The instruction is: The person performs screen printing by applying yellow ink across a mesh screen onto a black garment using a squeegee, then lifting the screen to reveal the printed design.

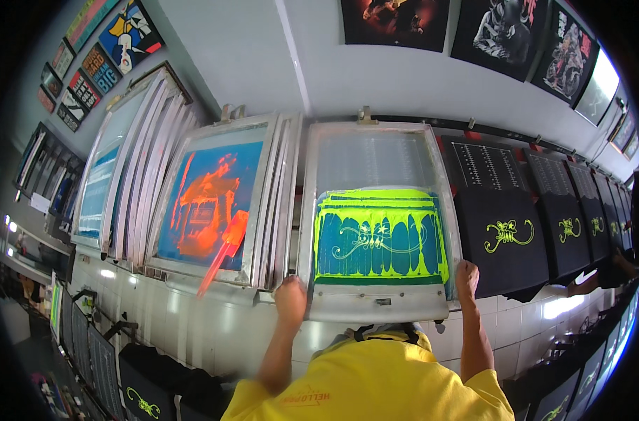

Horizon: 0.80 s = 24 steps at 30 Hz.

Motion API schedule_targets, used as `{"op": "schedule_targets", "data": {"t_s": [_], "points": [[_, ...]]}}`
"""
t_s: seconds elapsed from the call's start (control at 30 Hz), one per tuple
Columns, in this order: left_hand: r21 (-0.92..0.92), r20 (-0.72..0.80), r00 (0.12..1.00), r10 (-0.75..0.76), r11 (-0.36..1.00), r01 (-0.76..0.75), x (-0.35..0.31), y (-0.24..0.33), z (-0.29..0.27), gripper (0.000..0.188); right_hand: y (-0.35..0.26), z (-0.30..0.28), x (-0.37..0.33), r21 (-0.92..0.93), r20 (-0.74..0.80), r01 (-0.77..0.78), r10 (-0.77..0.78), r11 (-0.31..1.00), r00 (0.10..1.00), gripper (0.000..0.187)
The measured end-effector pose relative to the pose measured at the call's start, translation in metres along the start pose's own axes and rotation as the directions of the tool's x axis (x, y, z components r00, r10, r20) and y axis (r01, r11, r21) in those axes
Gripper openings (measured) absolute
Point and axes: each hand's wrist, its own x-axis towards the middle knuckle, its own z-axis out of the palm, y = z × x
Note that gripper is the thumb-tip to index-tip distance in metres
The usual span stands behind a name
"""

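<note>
An aluminium printing screen frame [375,305] lies in front of me, its mesh covered with neon yellow-green ink [379,210] over a teal stencil showing a curly design. My left hand [290,298] grips the frame's near left corner. My right hand [467,277] holds the near right corner, fingers curled over the rail. Both forearms come up from my yellow shirt [375,386] at the bottom edge.
Left of the frame leans a blue screen smeared with orange ink [207,203], an orange squeegee [224,249] resting on it. Several more frames [133,161] lean beyond. Black T-shirts with yellow-green prints [505,235] line the right. White tiled surface [193,316] below; posters on the walls.
</note>
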Motion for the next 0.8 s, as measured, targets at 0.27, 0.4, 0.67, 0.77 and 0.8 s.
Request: {"op": "schedule_targets", "data": {"t_s": [0.27,0.4,0.67,0.77,0.8], "points": [[0.099,0.112,0.99,-0.083,0.992,0.072,-0.002,-0.002,0.013,0.009,0.002,0.002,0.002,0.057,0.026,-0.02,0.018,0.998,0.999,0.032],[0.101,0.05,0.993,-0.107,0.99,0.102,-0.004,0.006,0.013,0.009,0.015,0.008,0.007,0.113,0.061,-0.013,0.007,0.993,0.998,0.033],[0.023,-0.146,0.976,-0.163,0.985,0.169,-0.026,0.038,-0.031,0.013,0.009,0.007,0.001,0.316,-0.007,0.115,-0.119,0.942,0.993,0.041],[-0.143,-0.062,0.973,-0.222,0.967,0.211,-0.044,0.052,-0.071,0.014,0.004,0.003,-0.006,0.336,-0.064,0.144,-0.13,0.931,0.99,0.038],[-0.203,0.016,0.965,-0.262,0.944,0.259,-0.052,0.053,-0.079,0.015,0.003,0.002,-0.01,0.382,-0.065,0.134,-0.118,0.915,0.991,0.036]]}}
